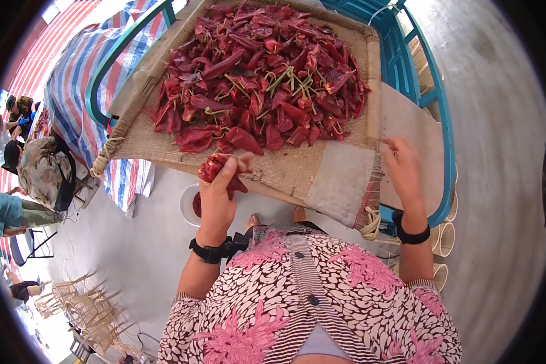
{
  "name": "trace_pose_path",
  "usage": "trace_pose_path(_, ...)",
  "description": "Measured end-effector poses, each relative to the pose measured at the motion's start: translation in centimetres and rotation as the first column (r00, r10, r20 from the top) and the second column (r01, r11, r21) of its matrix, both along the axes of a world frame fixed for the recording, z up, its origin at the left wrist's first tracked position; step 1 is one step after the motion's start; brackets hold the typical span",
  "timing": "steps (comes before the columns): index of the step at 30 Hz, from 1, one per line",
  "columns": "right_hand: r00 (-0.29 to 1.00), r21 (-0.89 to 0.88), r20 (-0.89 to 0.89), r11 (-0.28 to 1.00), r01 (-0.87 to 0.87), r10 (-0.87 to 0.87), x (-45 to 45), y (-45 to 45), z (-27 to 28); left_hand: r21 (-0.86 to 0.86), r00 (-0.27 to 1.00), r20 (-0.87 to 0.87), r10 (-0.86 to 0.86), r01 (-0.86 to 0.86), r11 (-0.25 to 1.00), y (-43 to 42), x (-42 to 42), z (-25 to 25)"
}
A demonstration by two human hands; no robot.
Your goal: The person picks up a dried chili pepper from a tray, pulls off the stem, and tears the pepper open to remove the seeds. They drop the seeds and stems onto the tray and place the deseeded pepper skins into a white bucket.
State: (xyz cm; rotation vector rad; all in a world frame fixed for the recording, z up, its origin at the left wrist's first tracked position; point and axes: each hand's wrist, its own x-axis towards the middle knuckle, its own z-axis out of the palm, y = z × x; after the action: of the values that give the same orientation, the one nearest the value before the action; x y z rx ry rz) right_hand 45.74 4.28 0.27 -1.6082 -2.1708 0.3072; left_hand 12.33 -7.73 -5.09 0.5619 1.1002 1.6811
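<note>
My left hand (218, 200) is closed around several dried red chili peppers (211, 168), held in a bunch just over the near edge of the woven tray (279, 167). A large heap of dried red chili peppers (242, 91) covers most of that tray. A cluster of loose pale-green stems (294, 80) lies on top of the heap. My right hand (404, 173) hovers at the tray's right edge, slightly blurred, its fingers loosely apart with nothing visible in them. Beneath my left hand stands a white bowl (186, 206) with red pepper inside, partly hidden by my wrist.
A teal metal frame (448, 164) surrounds the tray, with a flat board (412, 121) at its right. A grey patch (340, 182) covers the tray's near right corner. Striped sheeting (73, 79), wicker chairs (94, 312) and other people (9, 212) are at the left.
</note>
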Motion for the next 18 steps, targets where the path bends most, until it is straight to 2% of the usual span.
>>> trace_pose_path(1,0.992,-0.064,-0.106,0.995,-0.072,0.065,-2.8,-0.7,1.3,0.005,0.998,0.054,0.027,-0.027,1.0,0.0,0.1,-0.8)
trace_pose_path(2,0.984,-0.192,-0.109,0.968,-0.163,0.144,-5.5,-1.4,2.1,0.012,0.993,0.109,0.052,-0.054,0.998,0.0,0.2,-1.5)
trace_pose_path(3,0.967,-0.313,-0.122,0.916,-0.25,0.222,-7.9,-1.9,2.4,0.015,0.995,0.09,0.042,-0.044,0.999,0.2,0.2,-2.2)
trace_pose_path(5,0.891,-0.256,-0.028,0.858,-0.444,0.453,-11.3,-1.6,-1.4,-0.011,0.997,-0.033,0.074,-0.074,0.997,0.3,1.0,-1.9)
trace_pose_path(6,0.906,-0.308,0.075,0.874,-0.376,0.417,-13.5,-1.6,-2.7,-0.022,0.992,-0.094,0.09,-0.092,0.995,0.3,1.4,-1.7)
trace_pose_path(7,0.907,-0.352,0.179,0.885,-0.304,0.382,-15.2,-1.5,-3.7,-0.045,0.993,-0.072,0.096,-0.099,0.994,0.2,1.8,-1.2)
trace_pose_path(10,0.916,-0.362,0.215,0.899,-0.248,0.339,-17.3,-0.5,-4.9,-0.01,0.997,-0.082,0.005,-0.005,1.0,-0.1,1.7,-0.4)
trace_pose_path(13,0.948,-0.301,0.135,0.924,-0.237,0.287,-16.6,0.3,-5.0,-0.033,0.914,-0.397,-0.087,0.081,0.996,-0.4,1.5,-0.1)
trace_pose_path(14,0.94,-0.294,0.133,0.918,-0.265,0.314,-15.9,0.3,-4.6,0.074,0.823,-0.567,-0.028,0.085,0.994,-0.1,1.2,-0.1)
trace_pose_path(16,0.921,-0.283,0.13,0.904,-0.32,0.366,-14.6,-0.2,-1.8,0.265,0.559,-0.818,0.139,0.151,0.952,1.0,0.6,0.3)
trace_pose_path(18,0.924,-0.287,0.04,0.89,-0.353,0.379,-13.7,-1.2,0.0,0.215,0.554,-0.831,0.046,0.244,0.946,1.5,1.1,1.2)
